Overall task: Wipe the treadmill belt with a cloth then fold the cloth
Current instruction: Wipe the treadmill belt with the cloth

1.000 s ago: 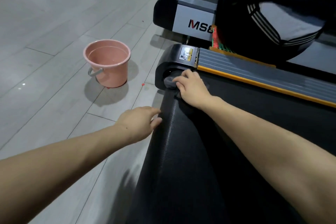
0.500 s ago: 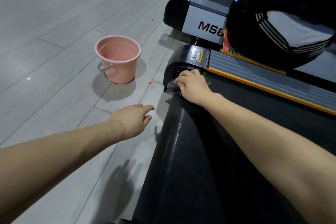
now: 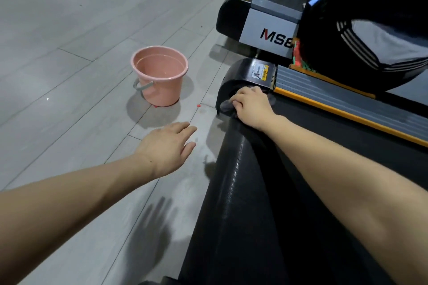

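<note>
Right hand (image 3: 251, 105) bunches the soft, limp grey cloth (image 3: 226, 106) against the belt (image 3: 243, 192); left hand (image 3: 165, 148) hovers spread, empty; best gripped by its edges for folding

Left hand (image 3: 168, 147): we hold it out palm down, fingers straight.
Right hand (image 3: 251, 106): we curl its fingers, arm outstretched.

Dim even indoor light, soft glare on the glossy grey tile floor (image 3: 69, 30), blurred hand shadow near the round pink plastic bucket (image 3: 159, 75), wide-angle bending at edges
</note>
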A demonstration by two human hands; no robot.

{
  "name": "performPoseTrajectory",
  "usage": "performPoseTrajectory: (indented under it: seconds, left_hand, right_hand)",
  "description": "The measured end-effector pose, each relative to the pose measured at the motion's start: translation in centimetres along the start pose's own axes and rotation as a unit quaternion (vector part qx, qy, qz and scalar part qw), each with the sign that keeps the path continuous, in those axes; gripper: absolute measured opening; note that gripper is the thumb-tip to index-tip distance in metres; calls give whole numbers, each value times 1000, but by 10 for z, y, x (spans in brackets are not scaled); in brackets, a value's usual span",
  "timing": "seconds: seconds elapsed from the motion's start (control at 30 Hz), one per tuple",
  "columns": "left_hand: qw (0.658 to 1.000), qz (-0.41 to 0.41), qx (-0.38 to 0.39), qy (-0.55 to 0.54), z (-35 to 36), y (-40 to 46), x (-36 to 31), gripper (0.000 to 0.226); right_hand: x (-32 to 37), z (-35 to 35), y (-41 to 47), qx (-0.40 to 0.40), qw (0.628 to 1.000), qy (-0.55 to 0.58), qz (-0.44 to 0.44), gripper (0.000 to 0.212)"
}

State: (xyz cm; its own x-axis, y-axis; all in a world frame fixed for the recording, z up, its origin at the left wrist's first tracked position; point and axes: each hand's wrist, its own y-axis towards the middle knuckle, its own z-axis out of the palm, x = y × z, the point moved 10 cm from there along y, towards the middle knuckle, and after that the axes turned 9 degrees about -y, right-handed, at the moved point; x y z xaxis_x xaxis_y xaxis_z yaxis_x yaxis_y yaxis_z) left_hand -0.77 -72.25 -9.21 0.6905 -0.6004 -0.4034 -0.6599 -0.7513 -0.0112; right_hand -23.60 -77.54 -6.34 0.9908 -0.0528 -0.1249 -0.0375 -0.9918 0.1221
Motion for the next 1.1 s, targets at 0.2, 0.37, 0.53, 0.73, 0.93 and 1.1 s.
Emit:
performPoseTrajectory:
  seconds: [0.2,0.37,0.53,0.73,0.93,1.1]
  left_hand:
    - [999,41,-12,32,-14,-2,7,45]
    - [992,96,-32,76,-21,-15,-2,41]
    - [985,126,-7,116,-18,-35,1,40]
    - [988,104,-6,117,-33,-49,4,40]
    - [986,84,31,142,-37,-80,-10,39]
    - [984,70,47,155,-54,-111,-31,39]
  right_hand:
    - [111,-22,-130,3,980,52,-193,22]
    - [106,-20,-104,34,969,-23,-244,27]
    - [47,-10,-44,33,997,-36,-60,33]
    - [134,-41,-193,5,973,119,-198,25]
    - [127,-44,-190,1,966,67,-249,24]
    - [95,-36,-152,20,996,34,-75,27]
